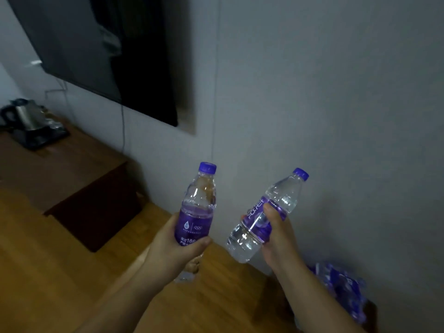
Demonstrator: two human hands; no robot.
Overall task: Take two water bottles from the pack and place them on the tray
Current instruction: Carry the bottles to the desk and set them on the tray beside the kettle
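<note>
My left hand grips a clear water bottle with a purple label and purple cap, held nearly upright. My right hand grips a second water bottle of the same kind, tilted with its cap up and to the right. Both bottles are in the air in front of the wall. The pack of bottles, wrapped in plastic, lies low at the right, partly behind my right forearm. A dark tray sits on the wooden desk at the far left.
A metal kettle stands on the tray. A dark television hangs on the grey wall above the desk, with a cable hanging below it. Wooden floor lies below my arms.
</note>
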